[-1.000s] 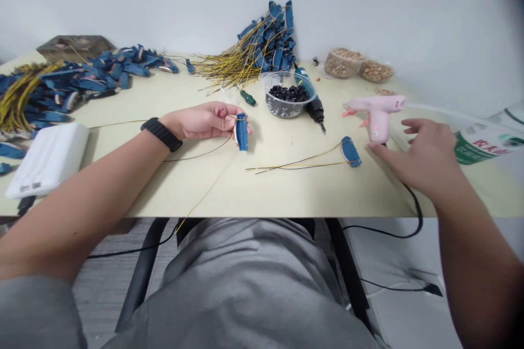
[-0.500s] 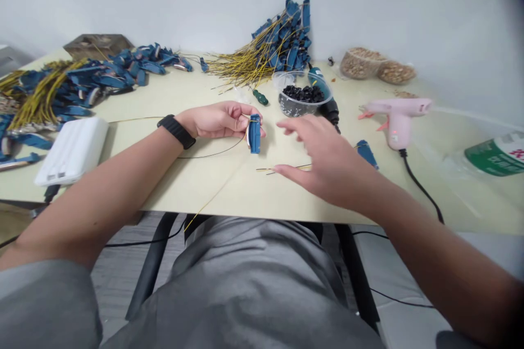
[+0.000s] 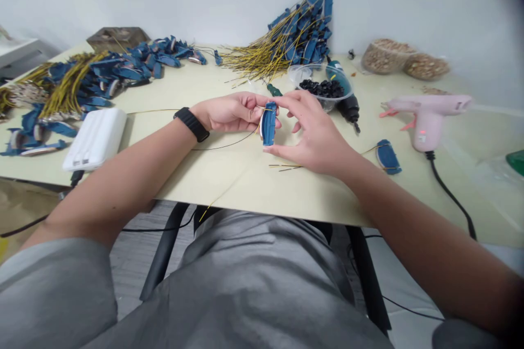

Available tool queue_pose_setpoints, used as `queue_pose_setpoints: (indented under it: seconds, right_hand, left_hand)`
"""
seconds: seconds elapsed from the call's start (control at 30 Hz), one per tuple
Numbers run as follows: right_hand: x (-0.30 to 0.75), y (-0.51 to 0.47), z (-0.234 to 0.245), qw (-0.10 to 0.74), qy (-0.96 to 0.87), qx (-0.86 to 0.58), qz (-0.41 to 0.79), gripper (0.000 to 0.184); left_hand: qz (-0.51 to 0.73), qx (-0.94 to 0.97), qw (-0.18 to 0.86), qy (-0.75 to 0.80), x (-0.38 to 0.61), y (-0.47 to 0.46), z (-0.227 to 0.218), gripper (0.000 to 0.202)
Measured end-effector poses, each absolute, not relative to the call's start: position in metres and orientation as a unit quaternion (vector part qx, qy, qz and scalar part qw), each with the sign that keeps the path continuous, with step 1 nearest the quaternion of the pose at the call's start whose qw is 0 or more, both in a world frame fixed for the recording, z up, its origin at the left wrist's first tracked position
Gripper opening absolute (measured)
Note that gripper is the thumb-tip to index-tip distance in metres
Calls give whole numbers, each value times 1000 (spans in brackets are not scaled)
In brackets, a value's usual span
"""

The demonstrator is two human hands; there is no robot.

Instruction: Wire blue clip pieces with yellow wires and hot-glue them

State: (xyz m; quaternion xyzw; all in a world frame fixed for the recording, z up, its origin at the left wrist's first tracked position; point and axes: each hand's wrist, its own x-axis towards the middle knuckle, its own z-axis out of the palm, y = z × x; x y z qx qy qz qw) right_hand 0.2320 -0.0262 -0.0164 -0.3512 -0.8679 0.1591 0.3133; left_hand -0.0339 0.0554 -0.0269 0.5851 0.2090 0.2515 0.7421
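Between my two hands a small blue plastic part [image 3: 268, 125] is held upright over the table, a pale strip along its left side. My left hand [image 3: 235, 113] pinches it from the left near the top. My right hand [image 3: 313, 133] spans it from the right, index finger at its upper end and thumb at its lower end. Thin yellow and black wires [image 3: 229, 146] trail from the part to the left and toward the table's front edge. Below my right hand lie a few loose wire ends [image 3: 282, 166].
Wired blue parts are heaped at the left [image 3: 135, 67] and against the wall [image 3: 305, 27]. A tub of black pieces [image 3: 323, 89], a dark-tipped tool [image 3: 350, 108], a pink glue gun [image 3: 428, 114], another blue part [image 3: 388, 157] and a white power bank [image 3: 96, 138] lie around.
My right hand has moved left and closed onto the blue part, fingertips at its two ends. My left hand still holds it. The whole view has shifted slightly.
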Motion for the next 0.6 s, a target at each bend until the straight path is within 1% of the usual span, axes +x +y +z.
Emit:
queue_pose_setpoints:
  seconds: [0.17, 0.37, 0.5, 0.6]
  right_hand:
    - [232, -26, -15, 333, -867, -336, 159, 84]
    - [231, -23, -17, 330, -869, -332, 159, 83]
    - [232, -23, -17, 321, -869, -340, 165, 85]
    - [232, -22, -18, 324, -869, -335, 166, 86]
  left_hand:
    - [252, 581, 740, 224, -34, 52, -23, 30]
    - [217, 569, 768, 197, -36, 53, -22, 40]
    - [208, 583, 756, 214, -37, 56, -22, 42]
    - [206, 591, 749, 215, -39, 58, -24, 49]
